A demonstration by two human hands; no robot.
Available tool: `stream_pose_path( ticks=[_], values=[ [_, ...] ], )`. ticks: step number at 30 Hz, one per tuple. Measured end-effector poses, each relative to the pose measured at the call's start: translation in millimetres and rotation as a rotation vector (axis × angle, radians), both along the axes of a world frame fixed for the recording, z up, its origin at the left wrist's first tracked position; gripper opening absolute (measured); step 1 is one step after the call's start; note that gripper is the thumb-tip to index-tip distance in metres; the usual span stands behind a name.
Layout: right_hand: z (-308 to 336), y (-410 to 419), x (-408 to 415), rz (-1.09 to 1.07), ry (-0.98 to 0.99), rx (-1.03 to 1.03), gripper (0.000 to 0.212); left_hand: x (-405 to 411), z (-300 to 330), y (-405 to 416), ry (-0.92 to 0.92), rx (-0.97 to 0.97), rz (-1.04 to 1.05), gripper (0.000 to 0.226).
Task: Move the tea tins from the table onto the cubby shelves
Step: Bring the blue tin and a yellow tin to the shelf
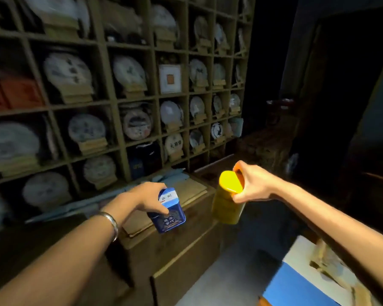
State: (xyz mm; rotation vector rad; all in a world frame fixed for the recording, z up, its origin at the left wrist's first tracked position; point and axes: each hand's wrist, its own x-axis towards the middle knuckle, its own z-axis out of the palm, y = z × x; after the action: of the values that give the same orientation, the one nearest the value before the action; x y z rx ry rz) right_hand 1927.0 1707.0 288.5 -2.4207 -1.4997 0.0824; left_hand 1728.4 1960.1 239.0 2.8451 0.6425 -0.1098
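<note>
**Two tins held before the shelves**

Left hand (145,198) wrapped around blue tin (169,214), bracelet (111,224) on wrist. Right hand (250,186) gripping yellow tin (228,202) at its lid. Both tins in the air above wooden crates (175,244), near cubby shelves (111,89) full of wrapped discs.

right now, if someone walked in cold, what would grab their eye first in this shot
Most striking are the two bright tins held out in mid-frame: a blue tin gripped by the left hand and a yellow tin held from above by the right hand. Behind them, the cubby shelves fill the upper left, nearly every cubby holding a round pale wrapped disc on a small stand.
</note>
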Motion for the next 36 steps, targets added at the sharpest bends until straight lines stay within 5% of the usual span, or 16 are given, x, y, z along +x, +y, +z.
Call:
stream_pose_path(
  ticks=[7, 17, 26, 30, 34, 36],
  values=[
    [20, 212, -136, 0.328, -0.029, -0.011, 0.078, -189, 48, 133, -0.021, 0.035, 0.288, 0.061],
    [42, 423, -328, 0.750, 0.017, -0.014, 0.078, -414, 98, 222, -0.048, 0.077, 0.634, 0.066],
    [83, 561, -414, 0.972, 0.030, 0.087, 0.069, -494, 141, 317, 0.011, 0.161, 0.833, 0.082],
    [122, 618, -425, 1.017, 0.114, 0.079, 0.046, -508, 171, 363, -0.005, 0.163, 0.877, 0.076],
    [164, 669, -425, 1.026, 0.118, 0.140, 0.066, -513, 210, 402, -0.020, 0.240, 0.867, 0.079],
    [182, 692, -426, 0.982, 0.105, 0.189, 0.052, -516, 228, 421, -0.046, 0.257, 0.873, 0.084]
  ],
)
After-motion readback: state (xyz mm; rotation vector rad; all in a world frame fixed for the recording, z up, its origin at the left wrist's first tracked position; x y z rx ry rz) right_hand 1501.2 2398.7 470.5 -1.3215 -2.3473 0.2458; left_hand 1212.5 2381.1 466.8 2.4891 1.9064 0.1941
